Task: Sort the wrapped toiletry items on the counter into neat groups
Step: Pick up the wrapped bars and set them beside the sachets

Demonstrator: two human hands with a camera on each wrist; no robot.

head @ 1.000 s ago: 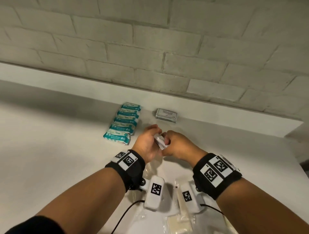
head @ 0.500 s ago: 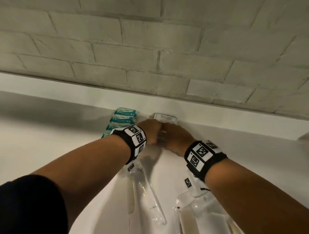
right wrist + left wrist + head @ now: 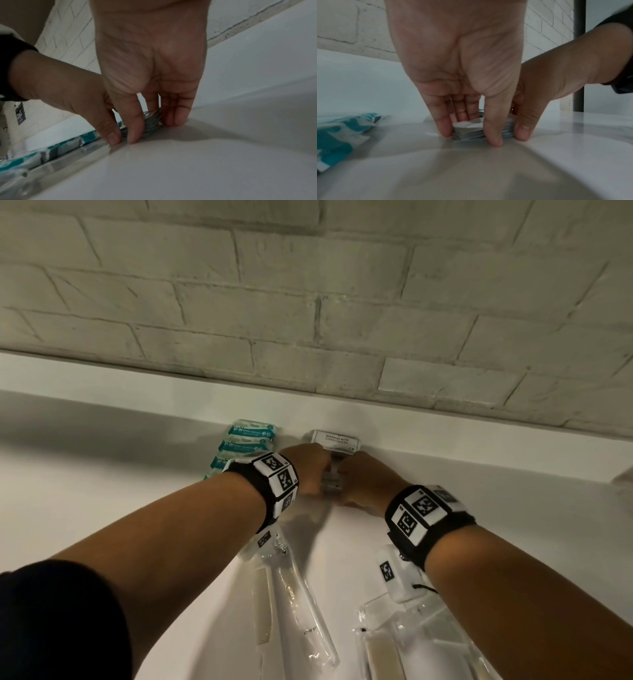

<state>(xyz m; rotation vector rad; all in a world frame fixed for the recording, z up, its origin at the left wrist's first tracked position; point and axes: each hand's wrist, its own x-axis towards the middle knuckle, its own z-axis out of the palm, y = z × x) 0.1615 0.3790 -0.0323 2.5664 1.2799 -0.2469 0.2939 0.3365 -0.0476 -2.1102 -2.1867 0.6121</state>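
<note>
Wrapped toiletry items are about half sorted from what I can tell. In the head view, the teal packets already sit in a tidy row at the far edge of the counter, with the shampoo sachets just right of them against the back ledge, and both hands are squeezing a small stack of sachets right in front of that one. Closer to the person, the bagged comb and brush and the clear bags on the right look loose, so I'd guess those are what's left. From the left wrist cam, the left hand has fingers and thumb curled down around the stack of sachets, which rests on the counter, with the right hand pinching the other side. The right wrist cam shows the same from the other side: fingertips clamped on the stack's edges, teal packets running off to the left.
</note>
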